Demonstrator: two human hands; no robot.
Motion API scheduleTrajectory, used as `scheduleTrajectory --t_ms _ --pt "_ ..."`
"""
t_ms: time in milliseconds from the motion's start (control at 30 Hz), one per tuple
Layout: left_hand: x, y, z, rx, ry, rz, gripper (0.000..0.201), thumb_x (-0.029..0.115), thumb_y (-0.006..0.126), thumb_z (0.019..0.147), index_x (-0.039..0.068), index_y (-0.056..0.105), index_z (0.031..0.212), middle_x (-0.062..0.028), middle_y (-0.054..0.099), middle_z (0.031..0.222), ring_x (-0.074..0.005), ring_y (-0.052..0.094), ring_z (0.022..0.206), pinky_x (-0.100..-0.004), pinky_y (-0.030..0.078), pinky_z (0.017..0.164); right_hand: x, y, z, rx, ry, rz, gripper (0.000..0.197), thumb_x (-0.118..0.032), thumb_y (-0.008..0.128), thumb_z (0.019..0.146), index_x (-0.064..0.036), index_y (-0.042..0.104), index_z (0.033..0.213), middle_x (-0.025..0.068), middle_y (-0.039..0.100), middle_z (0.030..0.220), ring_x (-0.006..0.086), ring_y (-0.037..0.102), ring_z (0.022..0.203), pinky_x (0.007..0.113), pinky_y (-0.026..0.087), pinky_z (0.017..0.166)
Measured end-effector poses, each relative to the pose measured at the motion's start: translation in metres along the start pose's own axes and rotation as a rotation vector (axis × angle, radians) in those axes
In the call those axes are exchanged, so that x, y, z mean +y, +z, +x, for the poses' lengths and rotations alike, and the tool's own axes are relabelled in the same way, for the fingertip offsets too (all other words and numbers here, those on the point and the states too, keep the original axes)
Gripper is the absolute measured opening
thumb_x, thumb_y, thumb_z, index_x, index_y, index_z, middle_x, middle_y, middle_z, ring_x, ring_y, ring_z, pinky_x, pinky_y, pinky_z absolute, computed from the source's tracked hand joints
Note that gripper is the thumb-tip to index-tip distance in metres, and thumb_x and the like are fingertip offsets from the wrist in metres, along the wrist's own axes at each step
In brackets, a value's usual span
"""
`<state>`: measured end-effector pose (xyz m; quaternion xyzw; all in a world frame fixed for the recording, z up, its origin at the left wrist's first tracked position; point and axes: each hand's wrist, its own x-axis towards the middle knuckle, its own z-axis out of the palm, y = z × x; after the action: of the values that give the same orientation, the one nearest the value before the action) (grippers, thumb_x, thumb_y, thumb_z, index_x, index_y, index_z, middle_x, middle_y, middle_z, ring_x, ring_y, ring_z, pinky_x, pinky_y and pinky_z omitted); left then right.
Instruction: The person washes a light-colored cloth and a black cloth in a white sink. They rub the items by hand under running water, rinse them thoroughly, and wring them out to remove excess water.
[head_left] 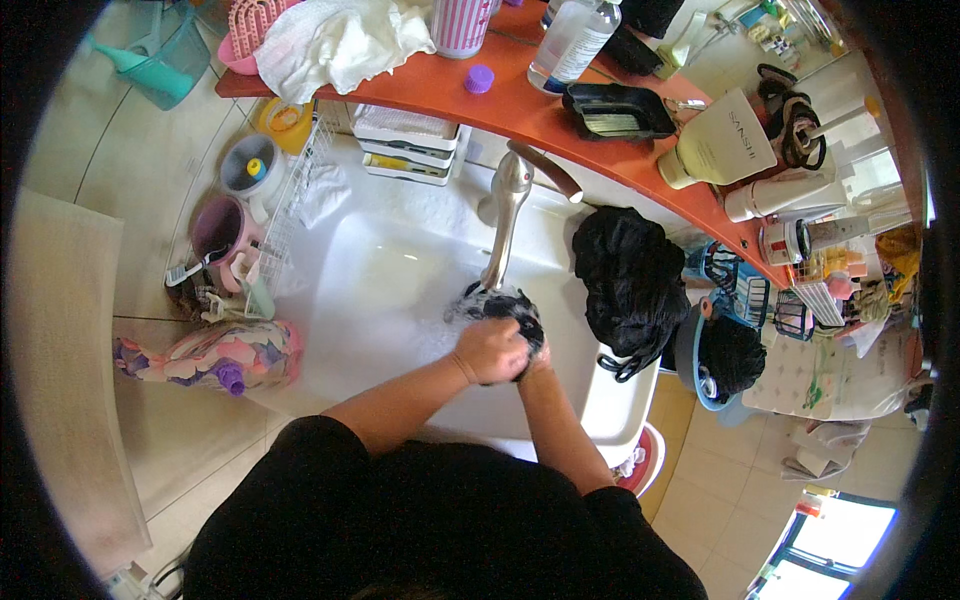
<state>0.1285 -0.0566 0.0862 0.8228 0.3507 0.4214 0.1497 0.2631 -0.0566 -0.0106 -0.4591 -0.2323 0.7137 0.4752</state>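
The person (440, 480) is wearing a plain black shirt (450, 530), its matching black sleeves (310, 455) stopping short and leaving both forearms (405, 404) uncovered.

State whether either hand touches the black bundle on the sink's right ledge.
No, the left hand and right hand are both on a smaller black item under the faucet.

My shirt (440, 515) is black, like the cloth (522, 310) I hold and the heap (630, 285) on the right. The sink (345, 330) is white, the far shelf (400, 88) orange-red, the far cup (462, 25) striped pink and white, the left pouch (270, 350) petal-patterned.
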Motion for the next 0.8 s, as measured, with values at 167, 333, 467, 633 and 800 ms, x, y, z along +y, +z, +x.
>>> scheduleTrajectory --t_ms 167,333,467,633,800 --pt "-0.104 -0.020 -0.062 -0.285 -0.617 0.406 0.021 0.017 0.064 0.064 0.007 0.067 0.082 -0.0183 0.048 0.107 -0.0390 0.040 0.107 -0.0556 0.031 0.088 -0.097 0.044 -0.055 0.391 0.102 0.024 0.047 -0.031 0.060 0.083 -0.0107 0.042 0.122 0.0050 0.055 0.112 0.0254 0.055 0.099 0.040 0.044 0.082" --pt "-0.078 -0.031 -0.086 -0.610 -0.387 0.293 0.054 0.038 0.068 0.068 0.018 0.055 0.116 -0.0174 0.028 0.137 -0.0425 0.028 0.121 -0.0596 0.027 0.092 -0.087 0.013 -0.073 0.528 0.189 -0.191 0.061 -0.027 0.063 0.081 -0.0247 0.028 0.131 0.0078 0.046 0.119 0.0278 0.054 0.097 0.043 0.043 0.079" --pt "-0.078 -0.029 -0.082 -0.837 -0.393 0.257 0.053 0.029 0.072 0.064 0.017 0.057 0.113 -0.0135 0.034 0.133 -0.0369 0.036 0.118 -0.0501 0.036 0.090 -0.052 -0.012 -0.081 0.596 0.381 0.005 0.060 -0.020 0.056 0.084 -0.0272 0.023 0.133 0.0113 0.043 0.121 0.0310 0.050 0.103 0.050 0.041 0.080" --pt "-0.068 0.045 -0.084 -0.360 -1.021 -0.117 0.040 0.013 0.062 0.062 0.005 0.062 0.101 -0.0181 0.051 0.113 -0.0336 0.050 0.105 -0.0392 0.042 0.087 -0.012 -0.028 -0.069 0.578 0.546 0.185 0.052 -0.042 0.048 0.086 -0.0195 0.034 0.130 0.0165 0.037 0.127 0.0352 0.037 0.117 0.057 0.022 0.099" --pt "0.023 0.010 -0.014 -0.304 -0.638 -0.688 0.028 0.013 0.062 0.062 0.001 0.063 0.087 -0.0144 0.059 0.090 -0.0296 0.058 0.086 -0.0355 0.046 0.079 -0.020 -0.020 -0.045 0.277 0.462 0.574 0.046 -0.045 0.040 0.088 -0.0100 0.054 0.113 0.0137 0.058 0.108 0.0292 0.055 0.096 0.047 0.045 0.081"
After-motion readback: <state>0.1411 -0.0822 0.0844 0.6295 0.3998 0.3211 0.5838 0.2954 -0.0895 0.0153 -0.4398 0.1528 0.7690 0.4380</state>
